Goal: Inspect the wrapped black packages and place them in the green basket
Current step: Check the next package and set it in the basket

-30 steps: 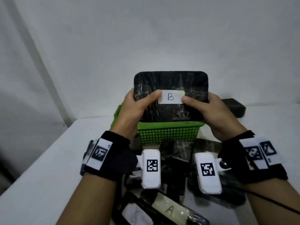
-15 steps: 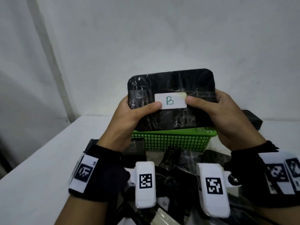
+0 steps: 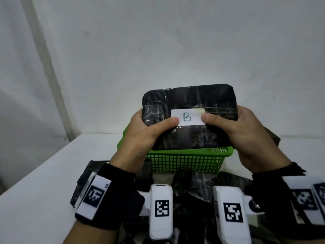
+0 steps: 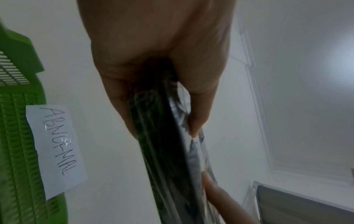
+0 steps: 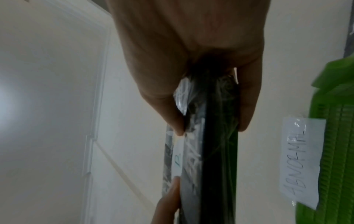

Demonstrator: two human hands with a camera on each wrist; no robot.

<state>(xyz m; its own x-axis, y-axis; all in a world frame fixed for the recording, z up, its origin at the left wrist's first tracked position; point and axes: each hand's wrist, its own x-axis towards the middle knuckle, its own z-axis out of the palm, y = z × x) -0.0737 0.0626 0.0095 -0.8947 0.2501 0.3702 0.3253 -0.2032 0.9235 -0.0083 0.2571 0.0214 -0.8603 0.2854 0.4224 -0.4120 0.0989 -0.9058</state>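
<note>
A flat black package (image 3: 190, 103) wrapped in clear film, with a white label marked B (image 3: 187, 117), stands upright in the air above the green basket (image 3: 186, 162). My left hand (image 3: 146, 131) grips its left end, thumb on the front beside the label. My right hand (image 3: 233, 131) grips its right end the same way. In the left wrist view the package (image 4: 164, 151) shows edge-on between thumb and fingers; the right wrist view shows the package (image 5: 216, 151) edge-on too. The basket (image 4: 19, 136) carries a paper note reading ABNORMAL (image 4: 57, 150).
Several more wrapped black packages (image 3: 191, 187) lie heaped on the white table (image 3: 38, 182) in front of the basket, under my wrists. Another dark object (image 3: 271, 138) sits behind my right hand. A plain white wall rises behind the table.
Both hands have kept their grip on the B package. It sits slightly lower in view and closer to the basket rim, still upright with the label facing me.
</note>
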